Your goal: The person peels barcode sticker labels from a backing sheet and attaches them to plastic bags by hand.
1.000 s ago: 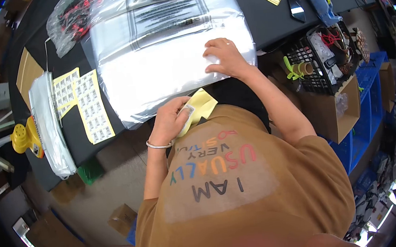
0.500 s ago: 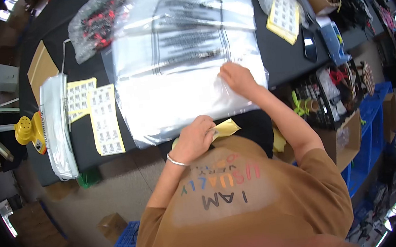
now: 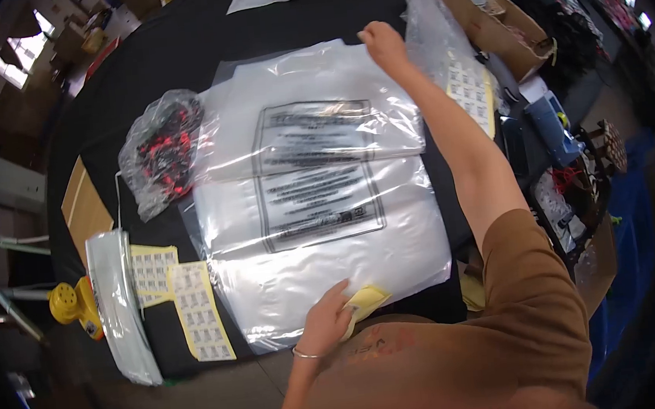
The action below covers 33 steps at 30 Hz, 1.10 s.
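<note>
My left hand (image 3: 327,321) is closed on a folded yellow label sheet (image 3: 368,298) at the near edge of a stack of clear plastic bags (image 3: 334,275). Its fingertips rest against the plastic. Black printed text in a frame marks the middle of the bags, and a fold runs across them. Stretched far forward, my right hand (image 3: 384,43) is closed near the far right corner of the stack. Whatever is between its fingers is too small to make out.
White label sheets (image 3: 201,311) and a pile of folded bags (image 3: 119,303) lie left. Beyond them are a yellow device (image 3: 69,302) and a bag of red and black items (image 3: 165,153). On the right are more labels (image 3: 468,88), a cardboard box (image 3: 495,19) and a blue holder (image 3: 553,127).
My right hand has moved from the near part of the bags to their far corner. My left hand still holds the yellow sheet. The view has shifted, showing more of the table's far side.
</note>
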Available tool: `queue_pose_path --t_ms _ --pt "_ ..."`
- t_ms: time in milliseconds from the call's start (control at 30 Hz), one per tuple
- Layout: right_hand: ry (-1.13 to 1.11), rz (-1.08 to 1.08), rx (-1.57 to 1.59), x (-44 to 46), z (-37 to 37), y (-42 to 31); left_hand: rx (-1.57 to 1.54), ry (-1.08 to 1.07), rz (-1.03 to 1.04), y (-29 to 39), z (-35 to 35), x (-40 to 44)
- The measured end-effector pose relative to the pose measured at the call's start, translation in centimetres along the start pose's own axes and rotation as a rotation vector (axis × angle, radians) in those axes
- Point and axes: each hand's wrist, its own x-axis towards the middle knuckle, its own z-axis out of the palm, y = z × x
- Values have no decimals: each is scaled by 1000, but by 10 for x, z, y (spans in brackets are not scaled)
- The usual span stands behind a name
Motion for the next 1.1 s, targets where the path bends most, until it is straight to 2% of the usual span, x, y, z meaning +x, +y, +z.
queue_pose_path --t_ms 33,100,167,233,267,300,333,400,433,467,500,567,600,667,733,833,900,933,1000,1067,1100 --pt "146 -216 68 -13 0 -2 -36 27 -61 1 -1 1" --pt "172 -495 133 -59 -16 -17 -105 61 -95 -7 3 3" --pt "60 -611 -21 -120 -22 -29 -141 28 -12 -15 10 10" --pt "-112 -609 -10 -174 -11 -19 -116 91 -88 -17 10 12" --pt "-222 -483 -65 -204 2 -4 -109 87 -52 -18 12 14" --pt "-9 -486 65 -222 6 1 -95 105 -39 -22 16 17" --pt "17 -495 53 -221 2 2 -78 126 -31 -28 19 18" --pt "-114 -308 112 -219 -2 -1 -17 139 59 -38 22 20" --pt "-164 -280 68 -218 -4 -5 -121 164 19 -32 23 20" --pt "-138 -284 67 -219 -5 -10 -225 191 -22 -27 21 21" --pt "-195 -273 107 -220 -12 -24 -210 195 -4 -24 16 20" --pt "-283 -290 246 -234 -30 -51 -156 238 -152 -21 14 15" --pt "-311 -312 348 -248 -44 -69 -156 227 -137 -22 17 13" --pt "-608 -195 647 -282 -83 -103 -89 376 -25 -27 20 6" --pt "-700 -277 590 -325 -93 -115 -105 386 -4 -22 21 0" --pt "-670 -197 604 -380 -89 -117 -11 379 31 0 15 -7" --pt "-733 87 576 -396 -95 -120 118 251 87 4 10 -6" --pt "-729 81 576 -400 -98 -120 121 255 91 15 5 -7" --pt "-677 165 646 -407 -103 -122 219 349 288 50 -10 -10" --pt "-610 132 568 -413 -94 -118 -32 264 434 106 -34 -23" --pt "-548 100 488 -416 -90 -118 -67 165 601 145 -46 -41"
